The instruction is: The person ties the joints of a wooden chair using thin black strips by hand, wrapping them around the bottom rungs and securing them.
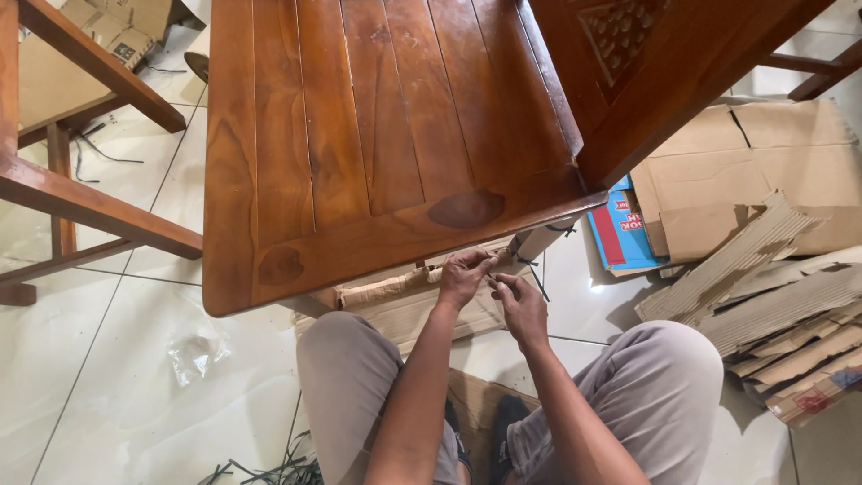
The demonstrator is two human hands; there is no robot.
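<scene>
A brown wooden chair seat (377, 135) fills the upper middle of the head view, with its carved backrest (646, 63) at the upper right. Under the seat's front edge a chair rail wrapped in brown cardboard (386, 289) runs across. My left hand (464, 274) pinches at that wrapping just below the seat edge. My right hand (521, 305) sits right beside it, fingers closed on a thin black tie (536, 278) near a paper-wrapped chair leg (541, 240). What the fingertips grip is partly hidden.
Another wooden chair frame (81, 202) stands at the left. Flattened cardboard boxes (754, 171) and corrugated strips (772, 305) pile at the right, with a blue and red carton (620, 229). Black ties (269, 469) and clear plastic scrap (197, 352) lie on the white tiled floor.
</scene>
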